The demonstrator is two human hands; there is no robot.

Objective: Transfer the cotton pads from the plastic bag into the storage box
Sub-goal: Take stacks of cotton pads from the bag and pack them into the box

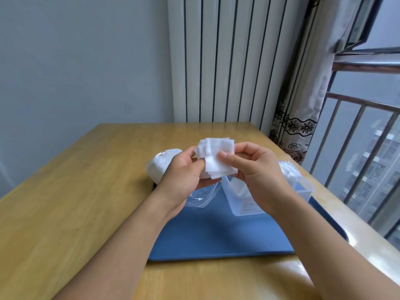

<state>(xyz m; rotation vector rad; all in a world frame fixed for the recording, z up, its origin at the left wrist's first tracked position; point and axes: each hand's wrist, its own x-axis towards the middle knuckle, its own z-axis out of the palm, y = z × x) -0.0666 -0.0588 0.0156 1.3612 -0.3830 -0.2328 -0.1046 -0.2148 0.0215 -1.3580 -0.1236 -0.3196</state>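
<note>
A loose stack of white square cotton pads (216, 156) is held up over the table between both hands. My left hand (181, 172) grips the stack from the left and below, and my right hand (257, 169) pinches its right side with thumb on the front pad. Behind my left hand lies the clear plastic bag (162, 162), still bulging with white pads, its open end (198, 197) sagging onto the mat. The clear storage box (244, 205) stands under my right hand with some white pads inside; my wrist hides much of it.
A blue mat (216, 234) covers the near right part of the wooden table (75, 202). A second clear bag of pads (289, 173) lies right of the box. A radiator, a curtain and a railed window stand behind and to the right.
</note>
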